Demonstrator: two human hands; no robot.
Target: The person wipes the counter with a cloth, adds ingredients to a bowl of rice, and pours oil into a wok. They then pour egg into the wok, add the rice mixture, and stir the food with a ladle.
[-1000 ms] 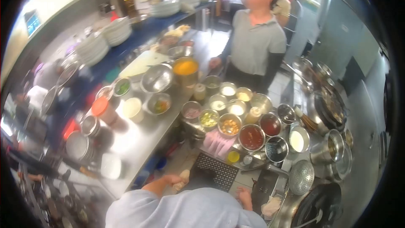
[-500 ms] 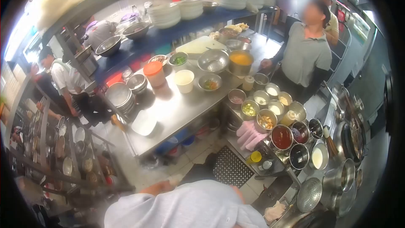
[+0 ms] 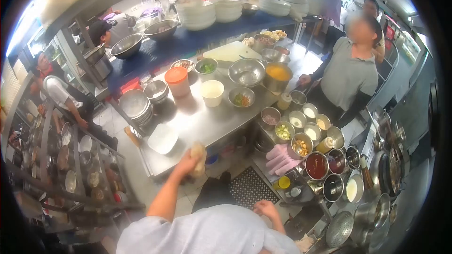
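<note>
My left hand (image 3: 189, 161) is closed round a pale beige item (image 3: 198, 159), blurred, perhaps a cloth. It is at the front edge of the steel table (image 3: 188, 121), to the right of a white square dish (image 3: 163, 138). Low in front of my body, my right hand (image 3: 266, 208) has its fingers curled; whether they hold anything is too small to make out. Pink gloves (image 3: 281, 159) lie beyond it, beside the metal pots of ingredients.
A co-worker in a grey shirt (image 3: 351, 68) stands beyond the pots. Stacked plates (image 3: 197, 16) and bowls line the blue shelf (image 3: 188, 42). Racks (image 3: 70, 197) stand left, a perforated ladle (image 3: 339, 229) is at the lower right, and a black mat (image 3: 254, 187) lies on the floor.
My left hand has risen from beside my body to the table's edge with the pale item. My right hand has come into view. The view has shifted slightly.
</note>
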